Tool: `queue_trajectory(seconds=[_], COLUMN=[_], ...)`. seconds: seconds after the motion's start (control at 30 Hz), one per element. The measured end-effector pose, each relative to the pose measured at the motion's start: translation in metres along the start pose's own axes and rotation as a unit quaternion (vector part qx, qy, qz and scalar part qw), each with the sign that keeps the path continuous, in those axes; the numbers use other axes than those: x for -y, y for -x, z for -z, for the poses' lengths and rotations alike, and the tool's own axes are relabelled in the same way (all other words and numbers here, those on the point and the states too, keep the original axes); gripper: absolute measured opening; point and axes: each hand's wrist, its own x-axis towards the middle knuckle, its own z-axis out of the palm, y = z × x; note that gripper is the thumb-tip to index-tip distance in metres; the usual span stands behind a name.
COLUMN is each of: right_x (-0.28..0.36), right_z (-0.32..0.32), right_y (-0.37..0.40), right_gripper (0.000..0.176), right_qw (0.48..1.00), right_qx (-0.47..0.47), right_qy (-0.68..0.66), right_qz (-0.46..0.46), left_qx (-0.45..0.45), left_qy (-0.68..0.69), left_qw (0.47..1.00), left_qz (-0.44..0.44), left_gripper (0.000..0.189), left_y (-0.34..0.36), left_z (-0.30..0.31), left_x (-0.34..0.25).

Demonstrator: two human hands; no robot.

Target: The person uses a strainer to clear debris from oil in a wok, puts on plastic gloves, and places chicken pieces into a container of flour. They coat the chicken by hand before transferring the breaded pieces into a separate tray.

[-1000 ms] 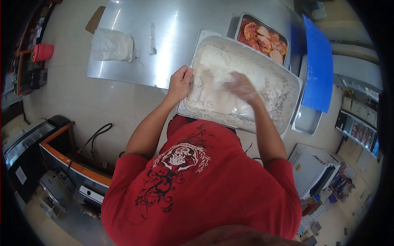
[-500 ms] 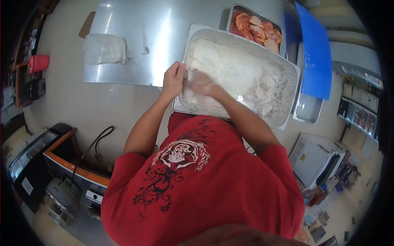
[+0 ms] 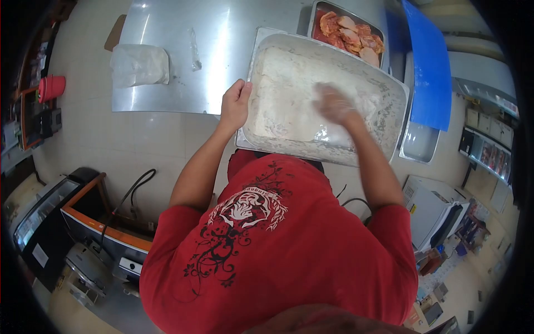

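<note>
A large metal tray (image 3: pixel 334 49) sits in front of me, its bottom spread with white powder that looks like flour (image 3: pixel 283 83). My left hand (image 3: pixel 236 104) is closed round the tray's left rim, thumb at the top edge. Over the powder, right of the tray's middle, my right hand (image 3: pixel 335 104) is blurred by motion; its fingers are smeared and I see nothing plainly held in it. Behind the tray stands a smaller metal pan (image 3: pixel 311 22) of raw, reddish marinated meat pieces (image 3: pixel 350 38) that look like chicken.
The tray rests partly on a steel table (image 3: pixel 183 97), overhanging its near edge. On the table lie a whitish plastic bag (image 3: pixel 142 65) and a crumpled clear wrapper (image 3: pixel 194 53). To the right are a blue panel (image 3: pixel 428 67) and another metal pan (image 3: pixel 420 146).
My right hand has swept from the tray's left end rightward across the powder. The heaped powder at the right looks flatter. My left hand keeps its hold on the rim.
</note>
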Motion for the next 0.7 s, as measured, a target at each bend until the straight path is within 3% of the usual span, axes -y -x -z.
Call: queue_trajectory(seconds=[0.03, 0.07, 0.1, 0.13, 0.17, 0.33, 0.4, 0.47, 0.53, 0.6, 0.7], right_x=[0.020, 0.048, 0.074, 0.104, 0.111, 0.045, 0.022, -0.012, -0.039, -0.040, -0.063], right_z=[-0.024, -0.042, -0.062, -0.082, -0.102, -0.064, -0.018, 0.011, 0.045, 0.067, 0.052], right_y=[-0.019, -0.044, -0.052, -0.046, -0.046, -0.020, 0.010, 0.041, 0.061, 0.051, 0.009], right_gripper=[0.071, 0.071, 0.065, 0.056, 0.053, 0.052, 0.057, 0.056, 0.050, 0.050, 0.055], right_qw=[0.998, 0.985, 0.975, 0.996, 0.996, 0.971, 0.975, 0.986, 0.995, 0.981, 0.999], right_qx=[0.042, 0.154, 0.186, 0.064, -0.017, 0.011, 0.052, 0.009, 0.092, 0.151, -0.021], right_qy=[-0.026, -0.057, -0.102, -0.040, -0.074, -0.214, -0.197, -0.126, -0.013, 0.083, 0.031], right_qz=[0.042, 0.047, 0.062, 0.044, 0.048, 0.109, 0.091, 0.110, 0.038, -0.094, -0.015], left_qx=[0.002, 0.002, 0.003, 0.001, -0.001, 0.005, 0.004, 0.003, -0.001, -0.002, -0.006], left_qy=[-0.005, -0.010, -0.016, -0.017, -0.017, -0.001, 0.002, 0.002, -0.001, -0.007, -0.005], left_qw=[1.000, 1.000, 1.000, 1.000, 1.000, 1.000, 1.000, 1.000, 1.000, 1.000, 1.000], left_qz=[0.000, 0.002, 0.003, -0.001, -0.006, -0.003, 0.001, 0.005, 0.009, 0.010, -0.005], left_gripper=[0.038, 0.038, 0.038, 0.038, 0.038, 0.038, 0.038, 0.038, 0.038, 0.038, 0.038], left_y=[0.000, 0.001, 0.001, 0.001, 0.001, 0.000, 0.000, 0.001, 0.002, 0.001, 0.000], left_z=[0.000, 0.000, 0.001, 0.002, 0.001, 0.000, 0.000, 0.000, 0.000, 0.000, -0.001], left_x=[-0.002, -0.005, -0.007, -0.006, -0.003, -0.001, 0.003, 0.000, -0.001, -0.001, 0.003])
